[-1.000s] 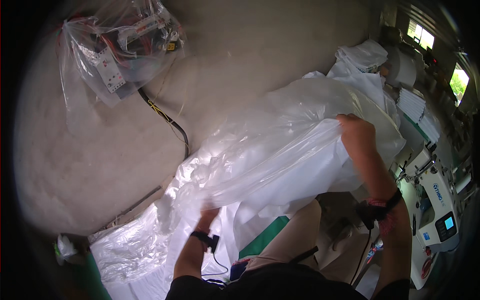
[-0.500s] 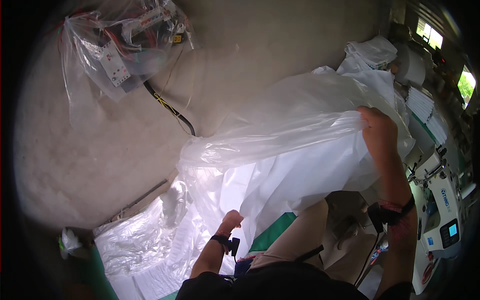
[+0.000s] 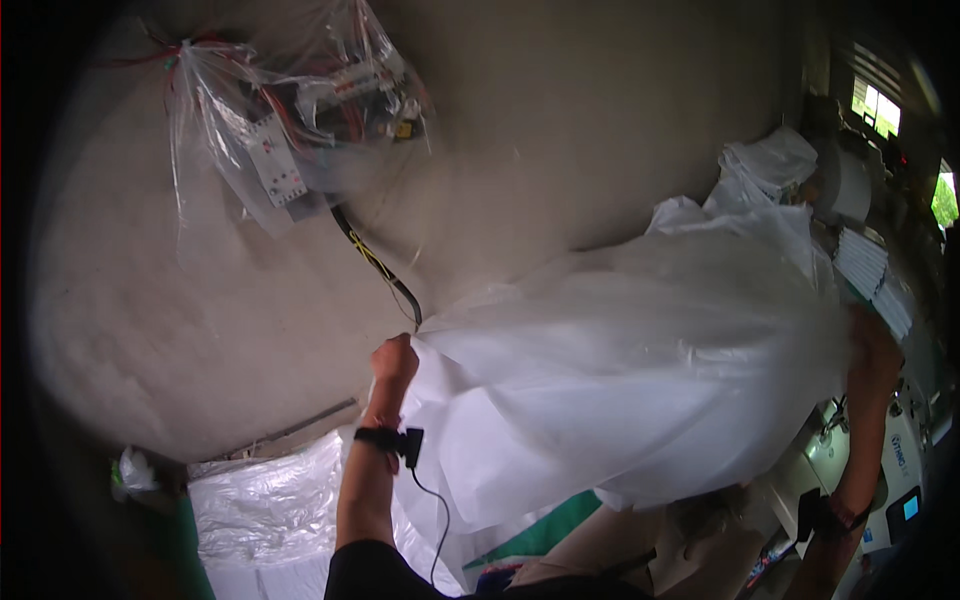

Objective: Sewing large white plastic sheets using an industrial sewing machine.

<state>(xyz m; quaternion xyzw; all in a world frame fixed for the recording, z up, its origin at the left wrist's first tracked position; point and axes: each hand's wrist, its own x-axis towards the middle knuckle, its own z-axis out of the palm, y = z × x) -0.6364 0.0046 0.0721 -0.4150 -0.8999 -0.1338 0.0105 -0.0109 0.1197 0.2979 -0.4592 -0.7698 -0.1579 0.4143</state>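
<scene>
A large, translucent white plastic sheet [image 3: 620,390] is stretched across in front of me, billowing in the middle. My left hand [image 3: 395,362] is closed in a fist on its left end, close to the wall. My right hand [image 3: 872,345] grips the opposite end at the far right; it is dark there and its fingertips are partly hidden. Below my left arm, shiny clear plastic film [image 3: 268,500] lies in wrinkled layers over white material on a green-edged surface.
On the wall, electrical switch gear [image 3: 275,160] hangs inside clear plastic, with a thick black cable [image 3: 372,258] running down from it. A white sewing machine [image 3: 897,470] stands at the right, below folded white stacks [image 3: 862,262]. A white bundle [image 3: 768,165] lies at the back right.
My left hand has moved up and left with the sheet's end, and my right hand has gone right and lower. The sheet is now spread wider between them.
</scene>
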